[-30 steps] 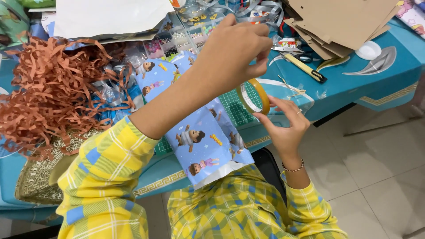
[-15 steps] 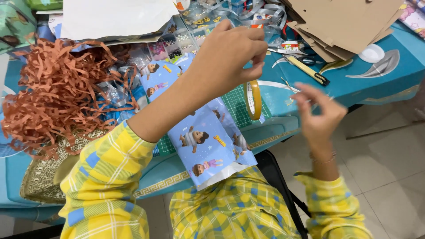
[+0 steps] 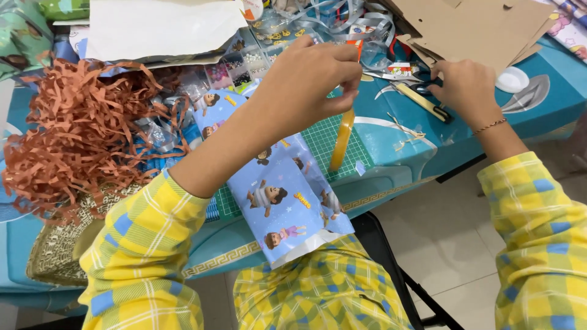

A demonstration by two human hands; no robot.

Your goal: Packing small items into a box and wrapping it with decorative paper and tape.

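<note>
While the left hand (image 3: 306, 85) pinches the tape roll (image 3: 340, 140) in a closed grip, the right hand (image 3: 466, 85) touches the scissors (image 3: 422, 101), fingers curled.

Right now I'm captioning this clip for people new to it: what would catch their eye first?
The heap of rust-brown paper shreds at far left stands out most. In the middle, the left hand holds a tape roll over blue cartoon-print wrapping paper hanging off the table edge. At upper right, the right hand reaches a yellow-handled tool below cardboard sheets.
</note>
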